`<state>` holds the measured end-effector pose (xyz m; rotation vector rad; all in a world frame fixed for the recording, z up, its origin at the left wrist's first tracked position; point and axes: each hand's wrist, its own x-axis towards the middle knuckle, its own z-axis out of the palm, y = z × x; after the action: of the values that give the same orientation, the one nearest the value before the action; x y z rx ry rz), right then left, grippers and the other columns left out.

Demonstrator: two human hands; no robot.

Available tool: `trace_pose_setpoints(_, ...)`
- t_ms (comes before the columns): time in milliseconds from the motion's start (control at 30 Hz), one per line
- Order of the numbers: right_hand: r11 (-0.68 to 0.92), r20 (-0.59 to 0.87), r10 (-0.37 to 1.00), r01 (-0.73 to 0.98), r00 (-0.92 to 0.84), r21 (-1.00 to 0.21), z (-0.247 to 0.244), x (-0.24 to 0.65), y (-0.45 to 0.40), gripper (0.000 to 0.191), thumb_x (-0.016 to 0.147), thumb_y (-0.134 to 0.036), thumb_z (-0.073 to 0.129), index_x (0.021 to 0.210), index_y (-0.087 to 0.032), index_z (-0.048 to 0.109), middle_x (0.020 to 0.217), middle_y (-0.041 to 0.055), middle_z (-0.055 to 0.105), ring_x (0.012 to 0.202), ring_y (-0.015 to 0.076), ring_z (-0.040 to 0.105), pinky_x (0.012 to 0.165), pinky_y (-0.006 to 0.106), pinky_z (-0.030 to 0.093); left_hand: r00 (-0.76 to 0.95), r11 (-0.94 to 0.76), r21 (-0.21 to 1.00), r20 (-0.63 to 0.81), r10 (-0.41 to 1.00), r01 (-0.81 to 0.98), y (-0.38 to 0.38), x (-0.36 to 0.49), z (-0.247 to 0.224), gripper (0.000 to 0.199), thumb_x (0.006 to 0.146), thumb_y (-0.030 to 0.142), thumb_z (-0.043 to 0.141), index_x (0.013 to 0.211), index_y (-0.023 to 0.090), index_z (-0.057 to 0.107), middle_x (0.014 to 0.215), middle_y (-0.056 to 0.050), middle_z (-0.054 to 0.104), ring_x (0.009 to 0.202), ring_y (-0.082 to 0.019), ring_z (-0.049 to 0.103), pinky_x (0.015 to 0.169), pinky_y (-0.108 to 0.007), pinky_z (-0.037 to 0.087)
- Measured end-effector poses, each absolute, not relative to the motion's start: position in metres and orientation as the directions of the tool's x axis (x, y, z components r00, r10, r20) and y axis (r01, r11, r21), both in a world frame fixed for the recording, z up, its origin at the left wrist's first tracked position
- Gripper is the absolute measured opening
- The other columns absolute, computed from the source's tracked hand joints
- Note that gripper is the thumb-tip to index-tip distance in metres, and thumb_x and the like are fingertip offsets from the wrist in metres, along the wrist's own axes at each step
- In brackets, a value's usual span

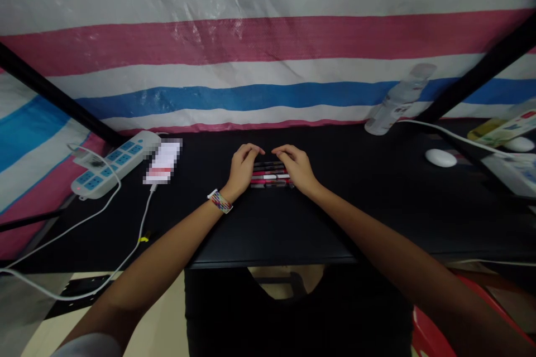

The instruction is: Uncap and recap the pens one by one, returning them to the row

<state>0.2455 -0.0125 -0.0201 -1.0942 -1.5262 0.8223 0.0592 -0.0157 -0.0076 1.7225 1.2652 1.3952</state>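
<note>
Several pens (270,177) lie side by side in a flat row on the black table (268,223); some are dark, some have red or pink parts, and one is white. My left hand (242,169) curls round their left ends, its thumb and fingers pressed together and pointing inward. At the right ends, my right hand (300,168) bends in the same way. The two hands enclose the row between them, with the fingertips a short gap apart beyond its far side. Parts of the pens' ends are hidden by the hands. A multicoloured woven band (221,201) circles my left wrist.
Left of the hands are a white power strip (115,163) and a phone (164,162) on a white cable (144,217). A clear bottle (397,101) stands at the back right, near a white mouse (441,158). Striped plastic sheeting (268,39) hangs behind the table.
</note>
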Motion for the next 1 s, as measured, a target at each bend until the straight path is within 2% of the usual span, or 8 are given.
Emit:
trace_pose_setpoints(200, 0.366, 0.352, 0.93, 0.3, -0.102, -0.881, -0.015, 0.248, -0.015, 0.017, 0.095, -0.025, 0.064, 0.094, -0.026, 0.08, 0.104, 0.006, 0.079, 0.106, 0.0271, 0.073, 0.102, 0.046, 0.056, 0.011, -0.342, 0.912, 0.349, 0.937, 0.229, -0.012, 0.059, -0.011, 0.028, 0.107, 0.029, 0.053, 0.088, 0.022, 0.072, 0.095, -0.006, 0.075, 0.095, -0.022, 0.069, 0.09, -0.037, 0.056)
trace_pose_setpoints(300, 0.462, 0.426, 0.886, 0.387, -0.182, -0.798, -0.007, 0.252, -0.019, 0.019, 0.093, -0.019, 0.064, 0.081, -0.025, 0.077, 0.101, 0.0063, 0.081, 0.103, 0.0281, 0.073, 0.101, 0.049, 0.054, -0.009, -0.31, 0.94, 0.315, 0.949, 0.146, -0.009, 0.059, -0.011, 0.019, 0.107, 0.029, 0.056, 0.096, 0.021, 0.07, 0.092, -0.006, 0.074, 0.091, -0.021, 0.071, 0.083, -0.034, 0.055)
trace_pose_setpoints(400, 0.603, 0.504, 0.797, 0.391, -0.333, -0.695, 0.002, 0.254, -0.027, 0.024, 0.09, -0.011, 0.062, 0.072, -0.024, 0.071, 0.096, 0.0065, 0.08, 0.1, 0.0276, 0.072, 0.097, 0.047, 0.056, -0.021, -0.31, 0.939, 0.316, 0.949, 0.15, -0.008, 0.058, -0.012, 0.014, 0.106, 0.028, 0.057, 0.101, 0.021, 0.068, 0.09, -0.005, 0.074, 0.088, -0.02, 0.071, 0.081, -0.033, 0.055)
trace_pose_setpoints(533, 0.764, 0.57, 0.635, 0.312, -0.522, -0.565, 0.01, 0.252, -0.038, 0.024, 0.093, -0.011, 0.062, 0.077, -0.025, 0.074, 0.096, 0.0078, 0.078, 0.108, 0.0294, 0.069, 0.098, 0.049, 0.058, -0.023, -0.319, 0.93, 0.328, 0.944, 0.182, -0.007, 0.056, -0.012, 0.014, 0.106, 0.028, 0.055, 0.101, 0.022, 0.067, 0.09, -0.005, 0.074, 0.089, -0.019, 0.072, 0.082, -0.033, 0.055)
trace_pose_setpoints(667, 0.83, 0.547, 0.541, 0.301, -0.638, -0.47, 0.014, 0.25, -0.045, 0.02, 0.094, -0.014, 0.065, 0.082, -0.026, 0.077, 0.104, 0.0082, 0.078, 0.116, 0.032, 0.067, 0.103, 0.054, 0.057, -0.006, -0.323, 0.923, 0.332, 0.943, 0.21, -0.007, 0.055, -0.011, 0.016, 0.107, 0.028, 0.054, 0.1, 0.022, 0.067, 0.092, -0.005, 0.074, 0.091, -0.02, 0.071, 0.085, -0.034, 0.056)
trace_pose_setpoints(867, 0.864, 0.543, 0.482, 0.271, -0.687, -0.424, 0.018, 0.253, -0.046, 0.018, 0.091, -0.016, 0.072, 0.076, -0.026, 0.071, 0.112, 0.0079, 0.078, 0.12, 0.0325, 0.066, 0.104, 0.056, 0.055, -0.002, -0.34, 0.915, 0.349, 0.937, 0.217, -0.007, 0.054, -0.01, 0.017, 0.106, 0.026, 0.054, 0.097, 0.023, 0.068, 0.093, -0.005, 0.074, 0.09, -0.02, 0.071, 0.087, -0.035, 0.057)
trace_pose_setpoints(1000, 0.868, 0.502, 0.477, 0.297, -0.721, -0.398, 0.018, 0.256, -0.045, 0.013, 0.09, -0.022, 0.08, 0.081, -0.026, 0.071, 0.119, 0.0094, 0.076, 0.123, 0.0336, 0.064, 0.106, 0.057, 0.053, 0.011, -0.34, 0.912, 0.347, 0.938, 0.231, -0.008, 0.054, -0.009, 0.019, 0.107, 0.03, 0.053, 0.097, 0.022, 0.067, 0.093, -0.005, 0.073, 0.091, -0.02, 0.07, 0.088, -0.035, 0.057)
